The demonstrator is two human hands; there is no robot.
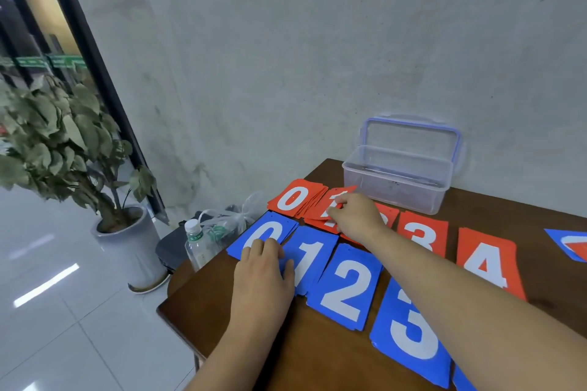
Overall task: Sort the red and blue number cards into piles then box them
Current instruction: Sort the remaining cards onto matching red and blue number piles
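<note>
Red number cards [422, 233] lie in a far row of piles on the counter [247, 320], showing 0, 3 and 4; blue number cards [344, 286] lie in a near row showing 0, 1, 2 and 3. The right hand [352, 213] has its fingers closed on a tilted red card over the red 1 pile. The left hand [265, 270] rests flat, fingers spread, on the blue 0 and 1 piles. A clear box [397, 179] stands open behind the red row.
</note>
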